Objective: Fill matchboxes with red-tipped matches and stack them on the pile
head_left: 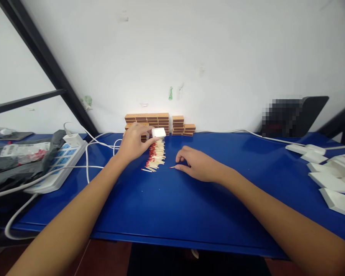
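Note:
My left hand (pixel 135 142) grips a small white matchbox tray (pixel 158 132), tipped over a pile of red-tipped matches (pixel 155 156) that spills from it onto the blue table (pixel 166 203). To the right, my right hand (pixel 196 162) rests on the table with its fingers curled, pinching a single match (pixel 172 167) by its end. Stacked brown matchboxes (pixel 149 121) stand against the wall just behind both hands.
A white power strip (pixel 63 161) with white cables (pixel 87 165) lies at the left, beside grey plastic bags (pixel 20 161). Several white trays (pixel 332 178) sit at the right edge. A black metal frame (pixel 46 61) slants up on the left.

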`<state>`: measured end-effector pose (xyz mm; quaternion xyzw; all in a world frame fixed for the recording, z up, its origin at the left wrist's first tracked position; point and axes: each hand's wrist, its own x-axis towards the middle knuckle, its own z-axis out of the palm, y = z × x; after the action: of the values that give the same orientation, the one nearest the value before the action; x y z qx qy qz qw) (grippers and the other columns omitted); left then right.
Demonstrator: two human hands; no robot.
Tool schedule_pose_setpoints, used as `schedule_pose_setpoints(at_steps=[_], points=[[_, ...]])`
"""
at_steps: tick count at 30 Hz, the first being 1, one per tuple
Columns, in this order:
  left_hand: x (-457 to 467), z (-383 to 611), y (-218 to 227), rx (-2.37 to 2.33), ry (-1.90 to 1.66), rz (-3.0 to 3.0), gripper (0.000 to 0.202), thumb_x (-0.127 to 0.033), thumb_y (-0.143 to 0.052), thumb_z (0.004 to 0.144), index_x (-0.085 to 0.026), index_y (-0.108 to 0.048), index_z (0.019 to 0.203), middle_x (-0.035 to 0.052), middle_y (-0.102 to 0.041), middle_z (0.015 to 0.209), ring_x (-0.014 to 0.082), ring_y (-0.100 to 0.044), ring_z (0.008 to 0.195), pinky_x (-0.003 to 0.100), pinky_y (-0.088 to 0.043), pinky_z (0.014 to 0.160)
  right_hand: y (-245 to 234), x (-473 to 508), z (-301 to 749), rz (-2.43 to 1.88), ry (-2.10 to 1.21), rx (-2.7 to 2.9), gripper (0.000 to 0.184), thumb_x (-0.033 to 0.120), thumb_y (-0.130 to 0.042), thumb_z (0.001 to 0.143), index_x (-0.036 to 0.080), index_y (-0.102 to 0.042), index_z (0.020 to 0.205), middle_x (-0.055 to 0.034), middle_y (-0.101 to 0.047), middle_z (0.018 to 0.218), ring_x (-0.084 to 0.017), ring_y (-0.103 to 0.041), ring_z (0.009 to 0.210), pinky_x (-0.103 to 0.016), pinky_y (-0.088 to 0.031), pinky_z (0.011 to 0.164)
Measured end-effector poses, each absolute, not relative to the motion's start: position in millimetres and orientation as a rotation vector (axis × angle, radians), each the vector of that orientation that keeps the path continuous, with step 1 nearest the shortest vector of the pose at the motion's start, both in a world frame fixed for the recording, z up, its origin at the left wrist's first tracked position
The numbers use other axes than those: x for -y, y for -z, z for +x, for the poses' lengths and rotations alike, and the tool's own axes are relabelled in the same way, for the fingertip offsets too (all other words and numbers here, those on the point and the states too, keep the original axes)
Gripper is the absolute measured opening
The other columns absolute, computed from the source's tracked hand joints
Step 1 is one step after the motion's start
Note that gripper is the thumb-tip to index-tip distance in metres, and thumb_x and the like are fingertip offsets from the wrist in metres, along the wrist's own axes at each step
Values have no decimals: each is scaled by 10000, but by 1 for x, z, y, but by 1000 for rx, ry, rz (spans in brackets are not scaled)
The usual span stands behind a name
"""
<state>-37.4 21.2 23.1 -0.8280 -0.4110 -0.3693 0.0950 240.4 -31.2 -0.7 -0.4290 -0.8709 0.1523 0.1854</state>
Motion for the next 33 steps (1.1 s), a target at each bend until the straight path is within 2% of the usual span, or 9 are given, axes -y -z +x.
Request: schedule_pose_setpoints(at_steps=[5,9,12,19,23,28,33], points=[[-23,-40,-21,1236,1069,-2439,335,-420,-791,940,-227,-757,1211,80,-792,1023,299,-654,1024,477,-510,962,5,47,223,-1238,-541,2467,139,204,-614,1030,195,-672,904,-75,-692,1011,-194,-642,871,-330,-464,788],[-19,-34,-19,1201,982,-2454,310,-401,-762,962,-190,-755,1190,93,-779,994,302,-643,987,466,-511,932,9,67,181,-1204,-598,2369,122,227,-620,1036,197,-693,944,-55,-695,1031,-173,-646,862,-316,-453,783],[-17,-30,-19,1193,969,-2452,299,-413,-722,987,-191,-753,1184,99,-775,997,309,-627,995,465,-508,915,14,76,154,-1178,-515,2399,117,223,-597,1049,187,-689,985,-71,-701,1076,-180,-653,876,-314,-439,754],[-16,-26,-21,1171,972,-2480,289,-410,-730,981,-195,-755,1172,88,-762,958,303,-615,974,456,-505,893,21,72,145,-1140,-425,2378,103,239,-607,1060,202,-686,1115,-64,-714,1161,-193,-683,959,-316,-443,770],[-15,-25,-19,1183,954,-2505,284,-419,-703,999,-195,-756,1165,93,-745,919,304,-608,953,461,-504,878,20,71,146,-1175,-468,2377,98,238,-605,1064,197,-685,1028,-63,-725,1122,-195,-689,955,-321,-443,775],[-14,-24,-19,1144,935,-2534,278,-427,-693,1005,-195,-753,1144,90,-741,917,300,-609,934,448,-498,867,18,70,146,-1172,-492,2353,78,259,-654,1048,205,-676,1101,-64,-728,1179,-205,-697,1003,-326,-450,792],[-13,-23,-19,1132,906,-2560,224,-403,-718,984,-200,-757,1071,75,-694,824,289,-581,859,427,-472,797,13,71,146,-1192,-511,2421,112,226,-598,1071,190,-695,1026,-66,-731,1141,-202,-697,967,-326,-439,778]])
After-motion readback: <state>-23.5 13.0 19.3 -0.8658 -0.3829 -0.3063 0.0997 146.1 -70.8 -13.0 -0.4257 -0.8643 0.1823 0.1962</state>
